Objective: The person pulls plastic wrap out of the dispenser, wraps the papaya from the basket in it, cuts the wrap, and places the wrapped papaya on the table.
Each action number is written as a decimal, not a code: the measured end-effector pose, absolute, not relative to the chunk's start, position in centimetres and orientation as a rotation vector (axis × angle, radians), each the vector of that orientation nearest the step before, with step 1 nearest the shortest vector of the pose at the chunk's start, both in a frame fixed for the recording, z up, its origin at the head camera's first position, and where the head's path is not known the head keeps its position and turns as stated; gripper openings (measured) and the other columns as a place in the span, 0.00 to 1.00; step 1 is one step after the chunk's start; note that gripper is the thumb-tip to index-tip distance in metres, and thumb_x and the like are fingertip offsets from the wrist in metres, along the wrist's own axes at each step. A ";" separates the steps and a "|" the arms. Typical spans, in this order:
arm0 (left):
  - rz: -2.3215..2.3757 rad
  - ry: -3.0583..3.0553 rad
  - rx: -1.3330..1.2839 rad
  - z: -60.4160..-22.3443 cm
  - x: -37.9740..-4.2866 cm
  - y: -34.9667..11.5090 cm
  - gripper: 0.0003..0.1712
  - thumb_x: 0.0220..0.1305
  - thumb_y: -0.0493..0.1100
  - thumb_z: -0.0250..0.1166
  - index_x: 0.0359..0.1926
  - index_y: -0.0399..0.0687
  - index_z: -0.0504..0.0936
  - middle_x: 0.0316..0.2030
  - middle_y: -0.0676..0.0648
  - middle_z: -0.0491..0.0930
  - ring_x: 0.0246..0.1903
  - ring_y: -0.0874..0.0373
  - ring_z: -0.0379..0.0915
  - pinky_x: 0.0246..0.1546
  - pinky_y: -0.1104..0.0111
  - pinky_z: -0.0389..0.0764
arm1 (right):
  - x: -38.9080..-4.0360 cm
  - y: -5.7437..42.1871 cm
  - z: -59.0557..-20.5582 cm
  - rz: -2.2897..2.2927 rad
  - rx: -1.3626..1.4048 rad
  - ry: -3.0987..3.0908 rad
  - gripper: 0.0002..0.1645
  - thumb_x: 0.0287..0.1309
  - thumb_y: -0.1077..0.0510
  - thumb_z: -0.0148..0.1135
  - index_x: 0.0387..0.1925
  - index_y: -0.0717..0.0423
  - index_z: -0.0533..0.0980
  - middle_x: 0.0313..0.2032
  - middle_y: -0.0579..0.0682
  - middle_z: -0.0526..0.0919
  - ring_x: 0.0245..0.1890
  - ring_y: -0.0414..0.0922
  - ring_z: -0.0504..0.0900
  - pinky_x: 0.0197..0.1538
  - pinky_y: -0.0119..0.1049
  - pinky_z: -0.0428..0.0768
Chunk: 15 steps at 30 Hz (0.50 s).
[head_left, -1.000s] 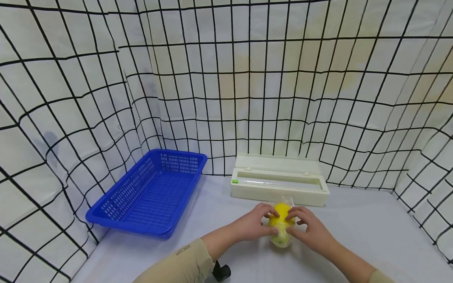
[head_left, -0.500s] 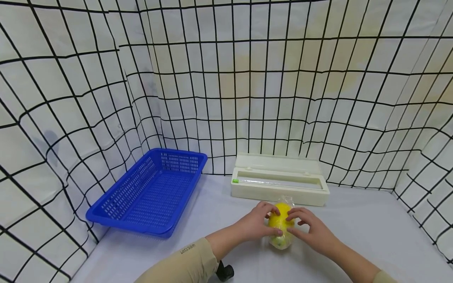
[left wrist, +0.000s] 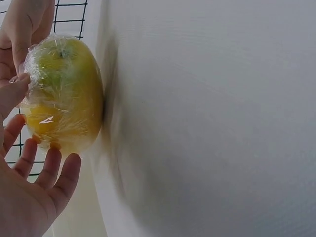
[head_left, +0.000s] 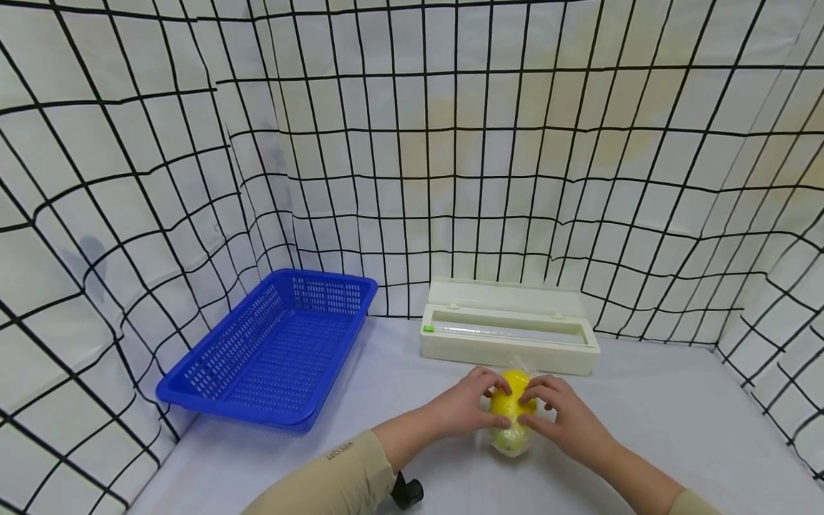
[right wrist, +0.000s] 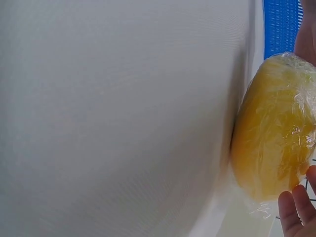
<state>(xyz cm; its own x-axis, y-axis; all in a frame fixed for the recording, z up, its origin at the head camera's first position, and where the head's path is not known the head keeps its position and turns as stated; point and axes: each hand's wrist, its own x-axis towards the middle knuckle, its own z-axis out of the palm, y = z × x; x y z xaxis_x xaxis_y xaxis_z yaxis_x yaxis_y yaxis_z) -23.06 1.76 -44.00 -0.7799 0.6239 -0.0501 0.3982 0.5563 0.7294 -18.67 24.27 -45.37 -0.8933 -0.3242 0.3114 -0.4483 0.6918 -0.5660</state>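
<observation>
A yellow mango with a greenish end lies on the white cloth, wrapped in clear, wrinkled cling film. My left hand holds it from the left, thumb on the near part and curved fingers farther up. From the other side my right hand holds it the same way, both thumbs close together on top. In the left wrist view the left thumb touches the bunched film. Part of the mango runs out of frame in the right wrist view. A loose flap of film sticks out at its far end.
Behind the hands stands a white cling film box, lid raised, with the film roll inside. A blue perforated basket sits to the left. Black-gridded white walls surround the cloth-covered table.
Both hands stay on the mango, with small shifts of thumbs and fingers. The mango's near end has come slightly nearer, and the film flap at its far end looks lower.
</observation>
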 end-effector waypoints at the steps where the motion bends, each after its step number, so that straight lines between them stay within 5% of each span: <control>1: 1.050 2.493 0.843 -44.0 -23.0 1.7 0.24 0.58 0.56 0.72 0.53 0.65 0.76 0.55 0.58 0.67 0.54 0.59 0.70 0.52 0.67 0.77 | -18.7 24.3 -45.5 0.970 0.627 -2.713 0.14 0.51 0.53 0.76 0.38 0.39 0.80 0.47 0.39 0.76 0.49 0.44 0.72 0.42 0.36 0.80; 8: 1.038 2.518 0.781 -43.7 -22.2 0.9 0.24 0.63 0.58 0.68 0.58 0.66 0.74 0.61 0.56 0.67 0.55 0.59 0.71 0.48 0.66 0.78 | -18.7 24.7 -44.9 0.924 0.644 -2.723 0.13 0.55 0.51 0.74 0.41 0.36 0.80 0.49 0.38 0.77 0.49 0.43 0.76 0.45 0.35 0.81; 15: 1.003 2.534 0.575 -43.8 -20.0 0.7 0.42 0.59 0.68 0.66 0.71 0.65 0.65 0.66 0.51 0.64 0.51 0.60 0.74 0.46 0.60 0.80 | -20.5 26.7 -43.8 0.976 0.723 -2.758 0.21 0.61 0.46 0.68 0.56 0.41 0.80 0.50 0.45 0.76 0.47 0.51 0.76 0.43 0.37 0.79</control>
<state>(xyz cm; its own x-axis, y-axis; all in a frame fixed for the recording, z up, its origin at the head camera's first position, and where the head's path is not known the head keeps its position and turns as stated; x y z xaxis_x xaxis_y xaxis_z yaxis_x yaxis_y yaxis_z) -19.99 0.66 -43.77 -0.8545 0.4894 -0.1739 0.2378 0.6664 0.7067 -20.45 26.69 -43.78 -0.8772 -0.3958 0.2717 -0.4786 0.6767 -0.5595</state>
